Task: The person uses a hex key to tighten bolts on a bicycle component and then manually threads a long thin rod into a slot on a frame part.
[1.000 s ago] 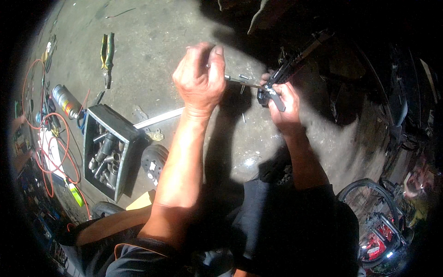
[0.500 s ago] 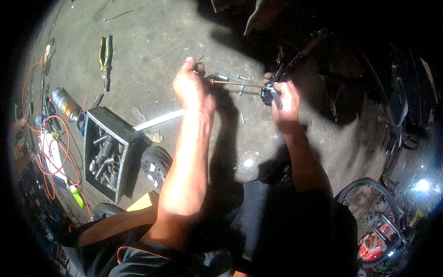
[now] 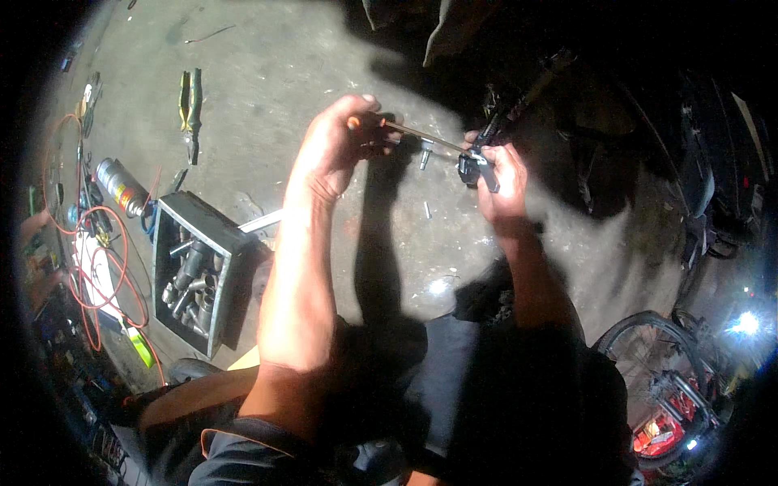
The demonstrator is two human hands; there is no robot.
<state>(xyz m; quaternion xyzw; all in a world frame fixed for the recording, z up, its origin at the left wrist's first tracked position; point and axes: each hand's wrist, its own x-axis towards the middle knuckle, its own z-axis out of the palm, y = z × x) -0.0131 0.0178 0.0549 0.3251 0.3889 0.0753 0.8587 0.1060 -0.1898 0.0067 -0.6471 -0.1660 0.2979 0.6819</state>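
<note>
My left hand (image 3: 340, 138) is closed around an orange-ended screwdriver (image 3: 362, 123), its long metal shaft slanting down to the right toward a dark mechanical part (image 3: 470, 170). My right hand (image 3: 506, 182) grips this part, thumb side up against a black lever on it; a longer dark piece rises behind it into shadow. Between and below my hands, small silver cylindrical pieces (image 3: 425, 158) lie on the concrete floor (image 3: 284, 81). Whether the screwdriver's tip touches the part exactly is too small to tell.
At left are pliers (image 3: 190, 113), a spray can (image 3: 121, 186), a metal box of sockets (image 3: 194, 283) and a looping red hose (image 3: 97, 275). Lower right, a bicycle wheel (image 3: 616, 340) stands by red parts and a bright light (image 3: 745, 322). Dark objects fill the shadowed upper right.
My left hand has turned, dropping from its first height and shifting left, and the screwdriver's shaft slants more steeply than half a second ago. My right hand stays nearly still.
</note>
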